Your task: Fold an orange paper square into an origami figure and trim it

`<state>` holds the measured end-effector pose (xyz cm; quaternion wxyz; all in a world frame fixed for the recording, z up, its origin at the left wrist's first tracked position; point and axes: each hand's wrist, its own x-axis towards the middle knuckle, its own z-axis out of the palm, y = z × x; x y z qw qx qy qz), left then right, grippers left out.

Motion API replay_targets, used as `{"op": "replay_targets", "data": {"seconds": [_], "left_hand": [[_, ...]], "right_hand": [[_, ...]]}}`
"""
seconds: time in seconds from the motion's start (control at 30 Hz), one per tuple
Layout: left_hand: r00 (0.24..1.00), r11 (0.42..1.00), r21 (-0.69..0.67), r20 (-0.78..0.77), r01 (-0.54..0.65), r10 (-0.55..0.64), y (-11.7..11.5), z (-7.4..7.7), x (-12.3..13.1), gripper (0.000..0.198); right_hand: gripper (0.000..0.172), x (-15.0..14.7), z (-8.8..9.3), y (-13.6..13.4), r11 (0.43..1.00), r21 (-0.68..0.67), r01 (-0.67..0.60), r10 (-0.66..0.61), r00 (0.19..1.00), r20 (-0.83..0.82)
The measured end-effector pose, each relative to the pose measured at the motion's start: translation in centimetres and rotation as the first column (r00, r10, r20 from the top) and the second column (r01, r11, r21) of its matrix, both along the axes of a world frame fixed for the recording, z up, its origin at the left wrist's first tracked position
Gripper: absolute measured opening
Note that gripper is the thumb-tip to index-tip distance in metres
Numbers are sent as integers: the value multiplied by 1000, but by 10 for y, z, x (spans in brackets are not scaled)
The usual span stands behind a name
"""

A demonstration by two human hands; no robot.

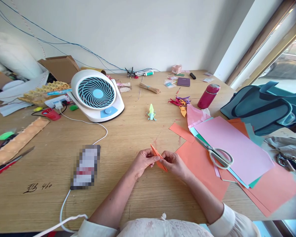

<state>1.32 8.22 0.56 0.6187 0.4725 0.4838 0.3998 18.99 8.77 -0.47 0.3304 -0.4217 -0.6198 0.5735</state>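
Between my two hands is a small folded piece of orange paper (156, 151), held tilted above the table near its front. My left hand (146, 161) pinches its left side between thumb and fingers. On the right side, my right hand (173, 162) pinches the same paper, thumb and fingertips pressed together. Some of the folds are hidden behind my fingers. Beyond my hands stands a small green and blue folded paper figure (151, 113). Just right of my right hand lie orange sheets (199, 164).
Scissors (219, 157) rest on a pink sheet (239, 148) at right. A red flask (209, 96) and a blue bag (263, 105) stand behind. Leftward are a white fan (97, 93), a phone (86, 167) on a cable and a knife (22, 154). Paper scraps (181, 103) lie mid-table.
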Motion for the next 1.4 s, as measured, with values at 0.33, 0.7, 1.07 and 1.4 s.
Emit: {"op": "replay_targets", "data": {"seconds": [0.33, 0.7, 1.07, 1.4], "left_hand": [[971, 959, 285, -227, -13, 80, 1, 3, 1, 19], [969, 945, 321, -247, 66, 16, 0, 3, -1, 21], [950, 939, 334, -312, 78, 32, -4, 9, 4, 32], [890, 866, 495, -424, 73, 168, -10, 1, 17, 21]], "right_hand": [[19, -6, 4, -7, 990, 95, 102, -112, 988, 108], [31, -2, 3, -5, 998, -10, 67, -66, 996, 55], [47, 1, 2, 2, 976, -136, 170, -189, 973, -136], [46, -1, 5, -1, 966, -170, 195, -228, 953, -201]]}}
